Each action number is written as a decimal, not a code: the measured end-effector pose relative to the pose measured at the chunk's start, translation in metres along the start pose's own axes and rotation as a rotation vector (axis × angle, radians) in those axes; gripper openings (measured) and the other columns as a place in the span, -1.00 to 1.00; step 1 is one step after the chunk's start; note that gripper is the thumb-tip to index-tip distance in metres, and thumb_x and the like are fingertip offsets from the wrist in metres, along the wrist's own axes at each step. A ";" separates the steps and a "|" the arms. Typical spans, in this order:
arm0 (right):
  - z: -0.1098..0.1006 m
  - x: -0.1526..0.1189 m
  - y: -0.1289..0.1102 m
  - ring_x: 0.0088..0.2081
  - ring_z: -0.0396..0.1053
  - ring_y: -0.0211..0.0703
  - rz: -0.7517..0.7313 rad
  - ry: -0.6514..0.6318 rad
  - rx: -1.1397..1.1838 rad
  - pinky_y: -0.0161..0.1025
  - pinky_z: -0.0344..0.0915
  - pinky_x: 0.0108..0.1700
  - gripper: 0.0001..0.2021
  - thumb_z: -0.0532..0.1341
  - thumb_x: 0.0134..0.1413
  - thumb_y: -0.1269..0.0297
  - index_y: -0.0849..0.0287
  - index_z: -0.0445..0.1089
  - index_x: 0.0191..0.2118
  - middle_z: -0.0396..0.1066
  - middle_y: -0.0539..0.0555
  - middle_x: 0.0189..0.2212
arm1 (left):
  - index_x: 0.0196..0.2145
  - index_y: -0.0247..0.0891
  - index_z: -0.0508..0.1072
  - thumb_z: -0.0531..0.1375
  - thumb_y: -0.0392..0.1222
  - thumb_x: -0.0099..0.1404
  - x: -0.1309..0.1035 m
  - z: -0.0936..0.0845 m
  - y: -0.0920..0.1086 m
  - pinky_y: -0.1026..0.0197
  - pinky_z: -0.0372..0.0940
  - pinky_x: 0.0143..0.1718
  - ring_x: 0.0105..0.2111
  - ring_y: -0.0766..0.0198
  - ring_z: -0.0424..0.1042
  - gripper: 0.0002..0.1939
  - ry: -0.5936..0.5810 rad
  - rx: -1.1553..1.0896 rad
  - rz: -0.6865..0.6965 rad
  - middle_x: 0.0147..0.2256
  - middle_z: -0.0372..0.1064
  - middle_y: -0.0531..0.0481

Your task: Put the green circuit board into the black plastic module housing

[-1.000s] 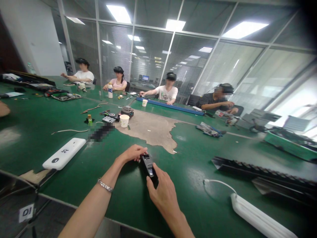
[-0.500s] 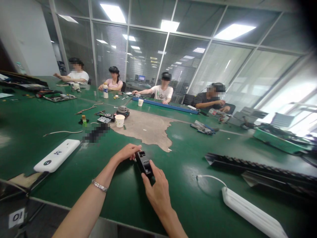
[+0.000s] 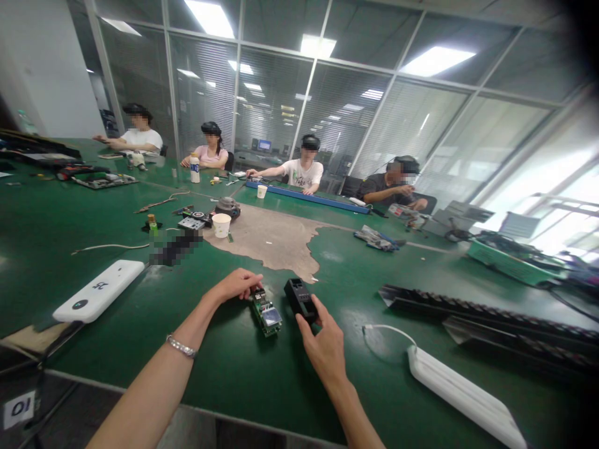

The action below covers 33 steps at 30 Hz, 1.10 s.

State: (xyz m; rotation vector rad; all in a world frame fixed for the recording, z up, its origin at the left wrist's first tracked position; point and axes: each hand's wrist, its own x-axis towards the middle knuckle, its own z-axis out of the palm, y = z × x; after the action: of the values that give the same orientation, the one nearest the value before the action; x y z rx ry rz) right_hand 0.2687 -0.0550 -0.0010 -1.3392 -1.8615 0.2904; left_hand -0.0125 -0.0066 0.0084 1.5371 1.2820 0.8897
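My left hand (image 3: 239, 284) pinches the far end of a green circuit board (image 3: 260, 307), which carries a small bluish-grey screen at its near end. To the right, my right hand (image 3: 326, 333) is closed around a black plastic casing (image 3: 298, 295) with rectangular cut-outs. A gap of green table shows between board and casing. The left fingertips partly cover the board's far edge, and my right palm hides the casing's near end.
A white power bank (image 3: 100, 290) lies left, another white device (image 3: 461, 396) with a cable right. Black metal rails (image 3: 449, 315) lie at right. Beyond are a paper cup (image 3: 221, 226), gloves (image 3: 377, 238) and a green basket (image 3: 512, 262). Several people sit across the table.
The black casing has come off the circuit board. My right hand has carried it right, while my left hand keeps the board, now exposed. The view has shifted slightly.
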 end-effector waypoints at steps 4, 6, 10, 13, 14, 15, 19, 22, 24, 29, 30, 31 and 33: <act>0.008 -0.005 0.006 0.09 0.34 0.11 -0.057 -0.028 -0.075 0.08 0.26 0.15 -0.44 0.16 0.19 0.12 0.29 0.22 0.24 0.37 0.27 0.10 | -0.28 -0.39 0.56 0.08 0.29 0.26 -0.004 0.000 0.004 0.37 0.09 -0.66 -0.69 0.41 0.24 -0.38 0.009 0.024 -0.011 -0.64 0.31 0.07; 0.010 -0.006 0.007 0.12 0.29 0.14 -0.101 -0.015 -0.108 0.10 0.23 0.18 -0.42 0.18 0.18 0.11 0.31 0.22 0.24 0.33 0.28 0.12 | -0.29 -0.39 0.55 0.10 0.28 0.26 -0.006 0.000 0.005 0.37 0.09 -0.66 -0.69 0.41 0.23 -0.40 0.009 0.042 -0.011 -0.66 0.30 0.07; 0.011 -0.007 0.008 0.14 0.27 0.10 -0.114 -0.008 -0.101 0.08 0.22 0.19 -0.46 0.13 0.22 0.15 0.29 0.19 0.25 0.32 0.26 0.14 | -0.33 -0.38 0.53 0.12 0.24 0.26 -0.007 0.000 0.006 0.37 0.09 -0.65 -0.66 0.39 0.26 -0.46 -0.013 0.058 0.013 -0.66 0.29 0.08; 0.009 -0.008 0.007 0.11 0.31 0.09 -0.083 -0.039 -0.069 0.08 0.25 0.17 -0.47 0.11 0.24 0.18 0.28 0.19 0.26 0.35 0.25 0.12 | -0.34 -0.36 0.53 0.13 0.21 0.26 -0.007 0.000 0.007 0.37 0.09 -0.65 -0.65 0.38 0.27 -0.49 -0.016 0.072 0.023 -0.66 0.28 0.09; 0.008 -0.008 0.005 0.11 0.32 0.09 -0.068 -0.042 -0.054 0.08 0.25 0.17 -0.48 0.12 0.23 0.17 0.28 0.21 0.25 0.35 0.25 0.12 | -0.35 -0.36 0.53 0.14 0.20 0.26 -0.007 0.000 0.008 0.37 0.09 -0.65 -0.65 0.39 0.27 -0.51 -0.016 0.077 0.024 -0.66 0.28 0.09; 0.006 -0.009 0.002 0.11 0.32 0.10 -0.051 -0.041 -0.034 0.09 0.25 0.17 -0.48 0.13 0.23 0.16 0.28 0.22 0.24 0.36 0.26 0.12 | -0.35 -0.36 0.53 0.15 0.19 0.25 -0.007 0.000 0.008 0.37 0.09 -0.65 -0.65 0.39 0.26 -0.52 -0.015 0.077 0.024 -0.65 0.28 0.09; -0.004 -0.008 -0.019 0.09 0.37 0.09 -0.020 -0.008 0.098 0.03 0.31 0.13 -0.46 0.18 0.20 0.10 0.25 0.26 0.22 0.38 0.25 0.11 | -0.34 -0.37 0.52 0.18 0.14 0.23 -0.009 0.000 0.013 0.37 0.08 -0.65 -0.67 0.42 0.22 -0.56 0.001 0.027 0.002 -0.64 0.29 0.10; -0.008 -0.007 -0.042 0.05 0.40 0.06 -0.048 0.006 0.165 -0.03 0.37 0.06 -0.46 0.20 0.19 0.08 0.24 0.27 0.22 0.39 0.25 0.10 | -0.36 -0.35 0.50 0.18 0.14 0.21 -0.010 0.001 0.016 0.37 0.09 -0.65 -0.67 0.42 0.22 -0.57 0.006 -0.010 -0.002 -0.64 0.28 0.11; -0.006 -0.007 -0.055 0.04 0.42 0.05 -0.077 -0.019 0.174 -0.06 0.40 0.03 -0.47 0.20 0.19 0.10 0.25 0.28 0.21 0.40 0.25 0.08 | -0.40 -0.34 0.47 0.17 0.16 0.21 -0.011 0.001 0.017 0.37 0.10 -0.64 -0.67 0.42 0.22 -0.57 0.012 -0.020 0.003 -0.63 0.28 0.11; 0.004 -0.007 -0.069 0.04 0.41 0.07 -0.147 -0.050 0.122 -0.02 0.38 0.04 -0.51 0.17 0.19 0.16 0.27 0.31 0.18 0.42 0.27 0.05 | -0.45 -0.31 0.40 0.15 0.22 0.22 -0.010 0.000 0.013 0.37 0.10 -0.63 -0.68 0.43 0.21 -0.53 0.020 -0.030 0.007 -0.63 0.28 0.11; 0.005 -0.007 -0.070 0.03 0.41 0.07 -0.157 -0.059 0.109 -0.01 0.38 0.05 -0.52 0.16 0.19 0.17 0.27 0.31 0.18 0.42 0.27 0.04 | -0.45 -0.31 0.40 0.15 0.24 0.22 -0.010 -0.001 0.012 0.37 0.10 -0.63 -0.68 0.43 0.21 -0.52 0.017 -0.031 0.007 -0.64 0.28 0.11; 0.006 -0.008 -0.070 0.03 0.41 0.07 -0.164 -0.069 0.097 -0.01 0.37 0.05 -0.52 0.16 0.20 0.18 0.27 0.30 0.19 0.43 0.27 0.03 | -0.46 -0.31 0.39 0.15 0.25 0.22 -0.009 -0.001 0.012 0.37 0.09 -0.64 -0.68 0.43 0.20 -0.51 0.015 -0.032 0.006 -0.64 0.27 0.11; 0.006 -0.009 -0.071 0.02 0.41 0.07 -0.175 -0.085 0.072 0.00 0.36 0.06 -0.52 0.16 0.20 0.20 0.27 0.29 0.19 0.43 0.27 0.02 | -0.46 -0.30 0.38 0.13 0.28 0.22 -0.008 -0.001 0.011 0.37 0.07 -0.65 -0.69 0.43 0.19 -0.48 0.018 -0.038 0.007 -0.65 0.26 0.11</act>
State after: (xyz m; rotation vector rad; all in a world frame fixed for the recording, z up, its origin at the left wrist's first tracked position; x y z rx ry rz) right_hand 0.2163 -0.0905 0.0338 -1.1230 -2.0053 0.3243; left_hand -0.0114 -0.0151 0.0190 1.5076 1.2663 0.9298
